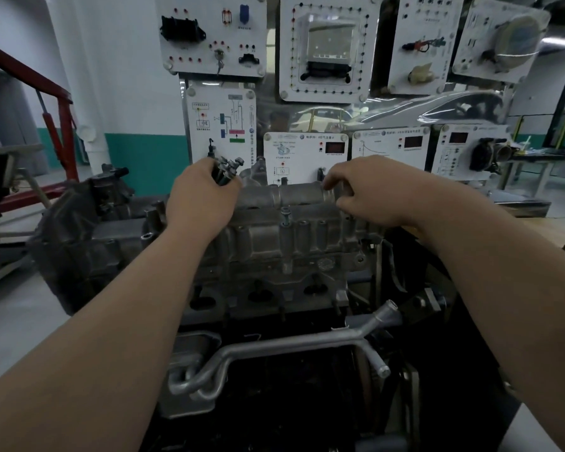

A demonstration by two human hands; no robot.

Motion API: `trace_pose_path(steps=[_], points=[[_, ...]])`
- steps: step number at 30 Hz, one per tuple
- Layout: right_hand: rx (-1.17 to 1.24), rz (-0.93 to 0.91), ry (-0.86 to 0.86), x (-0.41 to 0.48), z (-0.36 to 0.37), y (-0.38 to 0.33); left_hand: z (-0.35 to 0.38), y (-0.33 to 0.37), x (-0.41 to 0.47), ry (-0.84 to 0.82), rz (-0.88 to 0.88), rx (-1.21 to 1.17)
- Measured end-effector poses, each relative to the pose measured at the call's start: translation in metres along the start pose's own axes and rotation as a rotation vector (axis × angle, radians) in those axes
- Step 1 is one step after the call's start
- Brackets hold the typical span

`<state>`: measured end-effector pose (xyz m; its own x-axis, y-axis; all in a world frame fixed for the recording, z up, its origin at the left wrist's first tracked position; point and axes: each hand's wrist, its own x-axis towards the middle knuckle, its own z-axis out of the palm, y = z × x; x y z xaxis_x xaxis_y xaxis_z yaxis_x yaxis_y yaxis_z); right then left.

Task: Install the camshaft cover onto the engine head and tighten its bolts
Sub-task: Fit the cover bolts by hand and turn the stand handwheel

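The grey cast camshaft cover (294,236) lies on top of the engine head (268,285) in the middle of the view. One bolt (285,214) stands upright in a hole on the cover's near side. My left hand (203,190) is closed around a bundle of several bolts (227,169), held over the cover's far left end. My right hand (369,190) rests on the cover's far right end, fingers curled down at its top edge; whether a bolt is pinched under the fingertips is hidden.
A silver coolant pipe (274,350) runs across the engine front below the head. White training panels (307,154) stand right behind the engine. A red engine hoist (62,125) is at the left, a wooden bench (561,233) at the right.
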<state>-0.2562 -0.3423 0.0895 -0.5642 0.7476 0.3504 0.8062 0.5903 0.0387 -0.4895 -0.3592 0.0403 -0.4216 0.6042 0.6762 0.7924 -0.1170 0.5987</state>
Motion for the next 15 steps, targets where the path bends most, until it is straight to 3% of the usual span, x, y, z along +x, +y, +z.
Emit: trace_pose_path(steps=[8, 15], points=[[-0.23, 0.162, 0.031, 0.008, 0.006, -0.006, 0.0, -0.003, 0.002, 0.003, -0.008, -0.057], [-0.115, 0.068, -0.093, 0.006, -0.006, -0.007, -0.009, -0.006, 0.008, -0.042, -0.082, -0.36]])
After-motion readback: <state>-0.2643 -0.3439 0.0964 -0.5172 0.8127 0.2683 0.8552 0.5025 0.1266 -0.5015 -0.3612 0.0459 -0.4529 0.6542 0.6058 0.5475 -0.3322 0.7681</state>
